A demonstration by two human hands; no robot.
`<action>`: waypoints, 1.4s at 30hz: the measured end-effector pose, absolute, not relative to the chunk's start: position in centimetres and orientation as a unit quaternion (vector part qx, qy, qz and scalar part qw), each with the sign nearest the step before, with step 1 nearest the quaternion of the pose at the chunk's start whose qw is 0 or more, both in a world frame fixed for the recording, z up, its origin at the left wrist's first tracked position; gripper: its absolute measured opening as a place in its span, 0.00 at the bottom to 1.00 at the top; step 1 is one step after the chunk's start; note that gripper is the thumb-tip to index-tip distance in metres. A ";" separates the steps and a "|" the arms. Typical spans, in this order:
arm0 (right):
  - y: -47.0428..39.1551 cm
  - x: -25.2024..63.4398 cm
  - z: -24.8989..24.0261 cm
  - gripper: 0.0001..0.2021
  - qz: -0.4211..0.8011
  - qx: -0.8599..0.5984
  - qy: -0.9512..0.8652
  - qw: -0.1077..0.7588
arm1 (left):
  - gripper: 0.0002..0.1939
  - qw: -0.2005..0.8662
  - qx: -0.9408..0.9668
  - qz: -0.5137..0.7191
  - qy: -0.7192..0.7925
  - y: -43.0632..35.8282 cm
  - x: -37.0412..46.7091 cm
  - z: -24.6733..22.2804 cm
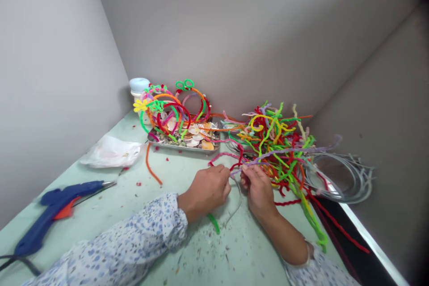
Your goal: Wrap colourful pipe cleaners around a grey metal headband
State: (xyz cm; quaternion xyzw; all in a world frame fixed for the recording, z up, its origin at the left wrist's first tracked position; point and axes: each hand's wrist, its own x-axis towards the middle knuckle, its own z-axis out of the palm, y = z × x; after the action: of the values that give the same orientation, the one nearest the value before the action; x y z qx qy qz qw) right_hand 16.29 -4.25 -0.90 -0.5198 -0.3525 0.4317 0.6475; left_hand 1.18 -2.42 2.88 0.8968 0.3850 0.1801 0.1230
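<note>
Near the middle of the table, my left hand (pixel 209 190) is closed around the end of a thin headband (pixel 238 201), which curves down between my hands. My right hand (pixel 258 187) pinches a lilac pipe cleaner (pixel 284 151) close to that end. The lilac strand runs from my left fingers through the right ones and stretches up to the right. A green piece (pixel 213 224) shows below my left hand; whether it touches the hand is hidden.
Behind my right hand lies a tangled pile of pipe cleaners (pixel 278 138), with bare headbands (pixel 363 183) at its right. A metal tray (pixel 181 147) holds shells and decorated headbands. A blue glue gun (pixel 56 210), plastic bag (pixel 112 152) and lidded container (pixel 139 86) are left.
</note>
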 end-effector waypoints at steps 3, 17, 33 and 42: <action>-4.1 16.4 -1.0 0.13 0.433 -0.521 -0.345 0.650 | 0.07 0.140 0.886 0.207 0.390 -2.3 1.1 2.8; -4.0 16.8 -0.9 0.13 0.445 -0.480 -0.340 0.675 | 0.20 0.794 0.462 0.222 0.326 -0.9 1.6 1.9; -3.8 16.8 -0.4 0.12 0.474 -0.481 -0.288 0.679 | 0.12 0.300 0.857 0.230 0.349 -2.1 1.2 2.7; -3.8 17.0 -0.6 0.13 0.476 -0.490 -0.315 0.659 | 0.15 0.304 0.846 0.223 0.376 -1.8 1.1 2.4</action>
State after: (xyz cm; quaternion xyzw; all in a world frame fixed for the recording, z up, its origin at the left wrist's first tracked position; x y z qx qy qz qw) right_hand 16.96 -3.79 -0.63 -0.4900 -0.3154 0.4756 0.6590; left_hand 1.10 -1.77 2.38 0.8465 0.3758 0.2229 0.3043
